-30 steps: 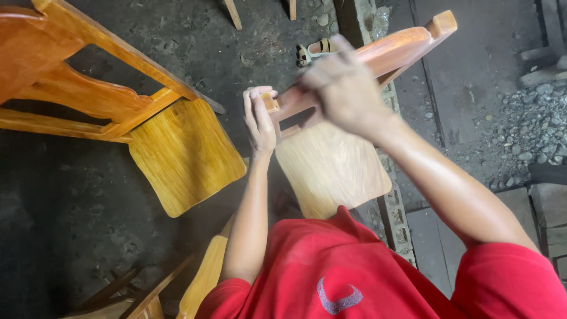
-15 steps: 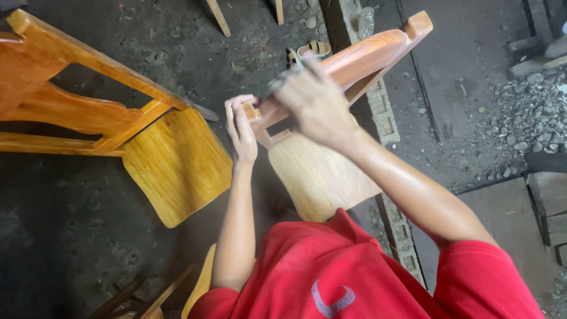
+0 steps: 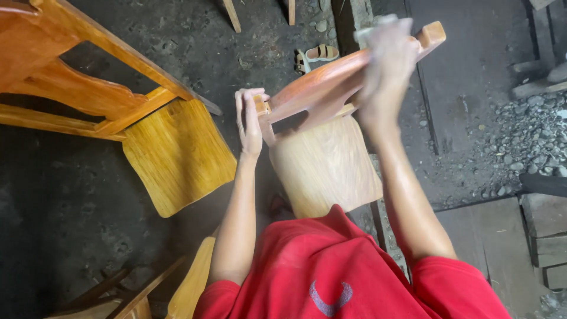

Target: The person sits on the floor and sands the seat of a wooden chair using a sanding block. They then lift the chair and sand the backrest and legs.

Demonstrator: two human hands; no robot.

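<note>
A wooden chair [image 3: 322, 162] stands in front of me, with a pale seat and a reddish-brown backrest rail [image 3: 319, 88]. My left hand [image 3: 248, 121] grips the near left end of that backrest. My right hand [image 3: 387, 56] is blurred with motion over the far right part of the rail and presses a pale rag or pad [image 3: 378, 26] against the wood. My red shirt [image 3: 348, 272] fills the bottom of the view.
A second, glossier orange-yellow chair [image 3: 177, 153] stands to the left on the dark dirt floor. Another chair part [image 3: 189, 283] shows at bottom left. A sandal [image 3: 316, 56] lies beyond. Gravel [image 3: 520, 130] and planks [image 3: 543, 236] lie to the right.
My right hand has slid along the backrest rail from near its left end toward the far right end. The left hand has kept its grip.
</note>
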